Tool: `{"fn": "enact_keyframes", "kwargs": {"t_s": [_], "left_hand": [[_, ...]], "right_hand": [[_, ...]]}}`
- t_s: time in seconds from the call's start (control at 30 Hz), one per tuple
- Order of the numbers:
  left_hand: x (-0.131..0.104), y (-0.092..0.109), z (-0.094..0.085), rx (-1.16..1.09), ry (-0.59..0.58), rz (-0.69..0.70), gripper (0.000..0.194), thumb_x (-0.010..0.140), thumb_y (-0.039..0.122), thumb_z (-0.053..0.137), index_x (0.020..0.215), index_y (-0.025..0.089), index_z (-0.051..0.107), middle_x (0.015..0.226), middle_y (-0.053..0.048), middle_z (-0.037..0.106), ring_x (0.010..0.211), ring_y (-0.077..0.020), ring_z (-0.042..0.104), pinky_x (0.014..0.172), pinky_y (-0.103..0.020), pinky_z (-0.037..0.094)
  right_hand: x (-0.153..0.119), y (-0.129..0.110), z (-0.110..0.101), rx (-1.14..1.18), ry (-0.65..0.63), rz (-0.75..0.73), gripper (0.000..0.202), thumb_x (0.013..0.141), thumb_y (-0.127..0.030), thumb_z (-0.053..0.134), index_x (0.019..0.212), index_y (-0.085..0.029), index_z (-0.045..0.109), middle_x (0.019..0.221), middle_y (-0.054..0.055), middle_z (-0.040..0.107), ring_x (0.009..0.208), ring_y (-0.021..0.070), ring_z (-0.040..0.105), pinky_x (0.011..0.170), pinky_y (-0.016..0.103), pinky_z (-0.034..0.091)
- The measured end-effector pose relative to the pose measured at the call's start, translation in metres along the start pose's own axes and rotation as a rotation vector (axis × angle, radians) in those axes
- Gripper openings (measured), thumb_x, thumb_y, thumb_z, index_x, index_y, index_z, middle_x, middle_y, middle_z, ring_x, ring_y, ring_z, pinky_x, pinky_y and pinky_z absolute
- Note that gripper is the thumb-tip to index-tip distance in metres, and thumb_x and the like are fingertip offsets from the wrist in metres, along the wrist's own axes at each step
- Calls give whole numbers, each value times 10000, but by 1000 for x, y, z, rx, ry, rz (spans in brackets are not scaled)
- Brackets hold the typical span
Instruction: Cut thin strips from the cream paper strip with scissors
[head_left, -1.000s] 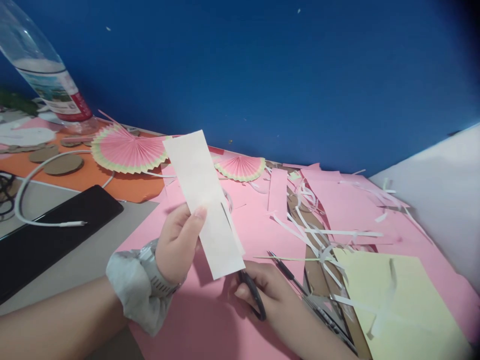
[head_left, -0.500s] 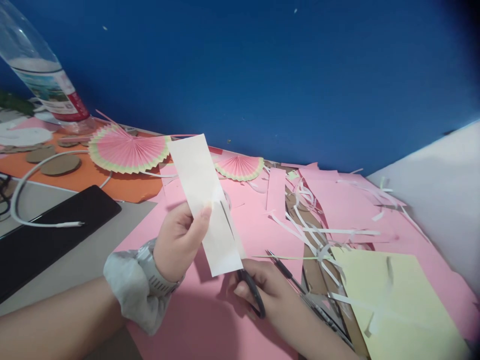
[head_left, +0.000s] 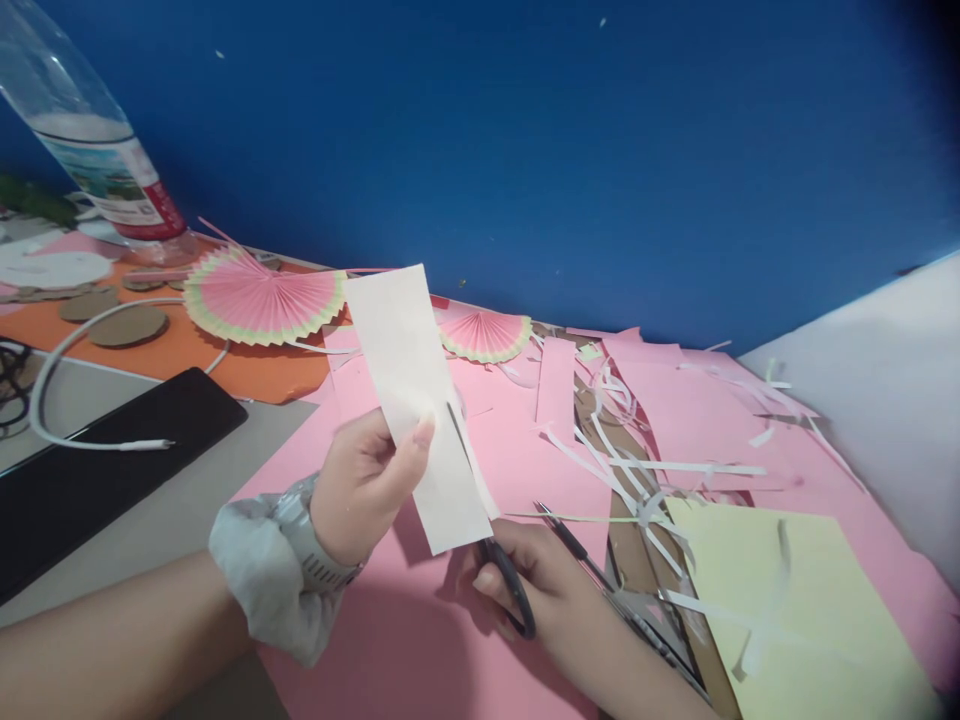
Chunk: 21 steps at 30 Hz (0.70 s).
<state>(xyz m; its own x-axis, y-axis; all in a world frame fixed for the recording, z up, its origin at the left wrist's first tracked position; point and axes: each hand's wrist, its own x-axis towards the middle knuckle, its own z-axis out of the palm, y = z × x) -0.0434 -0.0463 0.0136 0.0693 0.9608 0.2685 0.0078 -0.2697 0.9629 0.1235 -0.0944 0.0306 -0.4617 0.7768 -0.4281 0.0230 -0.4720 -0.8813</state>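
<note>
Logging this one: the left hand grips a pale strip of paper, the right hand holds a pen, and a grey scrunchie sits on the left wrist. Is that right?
Not quite: the right hand holds black-handled scissors, not a pen, as the head view shows. The left hand does grip the pale strip of paper, and the grey scrunchie is on the left wrist.
</note>
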Motion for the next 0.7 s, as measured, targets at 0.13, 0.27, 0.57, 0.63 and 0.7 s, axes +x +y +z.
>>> {"fn": "enact_keyframes", "kwargs": {"t_s": [0.13, 0.27, 0.57, 0.63, 0.7], "left_hand": [[1, 1, 0, 31, 8, 15, 319, 870, 297, 464, 579, 166, 467, 523, 34, 413, 468, -73, 373, 422, -196, 320], [1, 0, 0, 39, 5, 40, 315, 877, 289, 453, 587, 166, 463, 520, 39, 420, 462, -67, 382, 415, -188, 326], [0, 0, -1, 67, -6, 42, 323, 890, 287, 432, 590, 170, 460, 525, 38, 411, 468, -69, 374, 411, -192, 321], [0, -1, -1, 56, -5, 41, 323, 892, 288, 430, 594, 168, 465, 526, 36, 422, 466, -67, 379, 409, -190, 322], [0, -1, -2, 35, -2, 36, 319, 892, 292, 433, 600, 170, 472, 526, 35, 438, 463, -66, 390, 409, -190, 326]], "right_hand": [[0, 3, -1, 3, -10, 11, 454, 696, -555, 648, 636, -143, 467, 513, -42, 408, 451, 73, 346, 443, 207, 246], [-1, 6, -2, -17, -10, 7, 460, 701, -563, 639, 659, -125, 506, 512, -45, 402, 449, 70, 336, 444, 206, 245], [-2, 4, -3, -30, -23, 9, 457, 714, -569, 622, 659, -133, 497, 526, -40, 408, 466, 77, 340, 452, 210, 245], [-2, 4, -3, -27, -21, 4, 450, 719, -559, 624, 664, -127, 510, 525, -41, 407, 463, 74, 329, 452, 210, 240], [-2, 4, -3, -27, -20, 4, 444, 729, -548, 620, 679, -116, 528, 530, -35, 419, 464, 74, 331, 452, 210, 239]]}}
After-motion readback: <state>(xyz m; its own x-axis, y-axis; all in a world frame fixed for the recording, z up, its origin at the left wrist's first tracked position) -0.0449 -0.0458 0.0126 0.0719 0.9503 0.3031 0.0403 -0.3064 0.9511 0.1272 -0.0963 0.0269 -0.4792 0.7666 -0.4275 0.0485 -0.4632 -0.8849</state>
